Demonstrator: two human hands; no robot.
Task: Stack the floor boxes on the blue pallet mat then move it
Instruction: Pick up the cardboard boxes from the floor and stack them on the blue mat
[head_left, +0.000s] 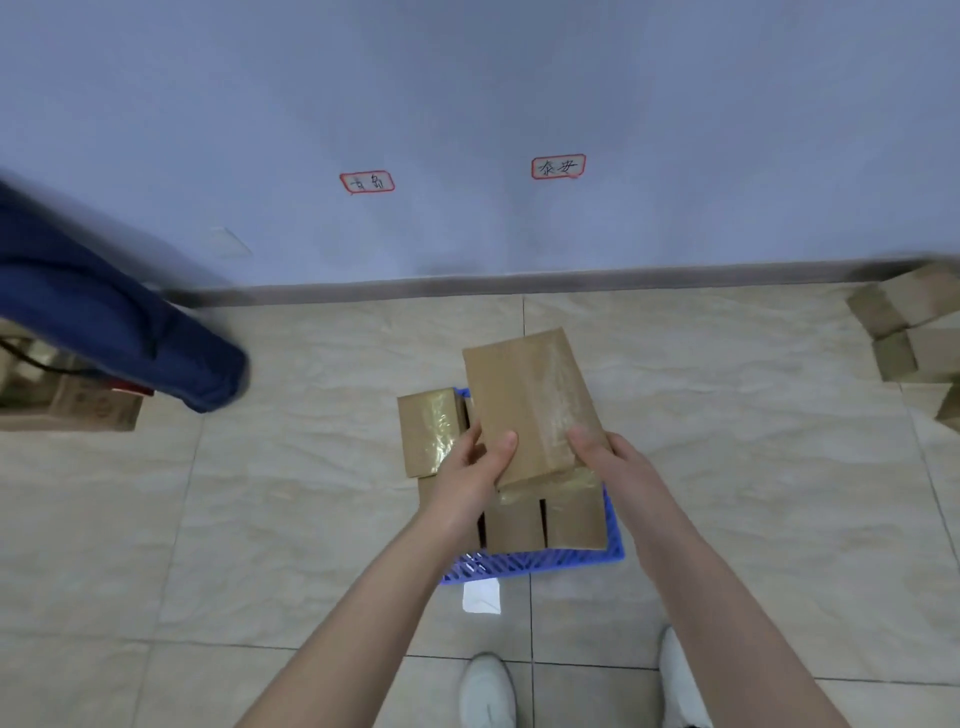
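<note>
Tiled floor (260, 493) lies below, the mat (519, 564) at 12 o'clock with boxes (545, 519) on it, and just over them the left hand (467, 467) and right hand (618, 467), equally near, each clasp the near end of a box (524, 395) whose long axis points to 11 o'clock.

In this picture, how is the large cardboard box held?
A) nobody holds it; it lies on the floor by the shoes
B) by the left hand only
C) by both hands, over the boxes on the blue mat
C: left hand and right hand both grip the cardboard box above the boxes on the blue pallet mat.
</note>
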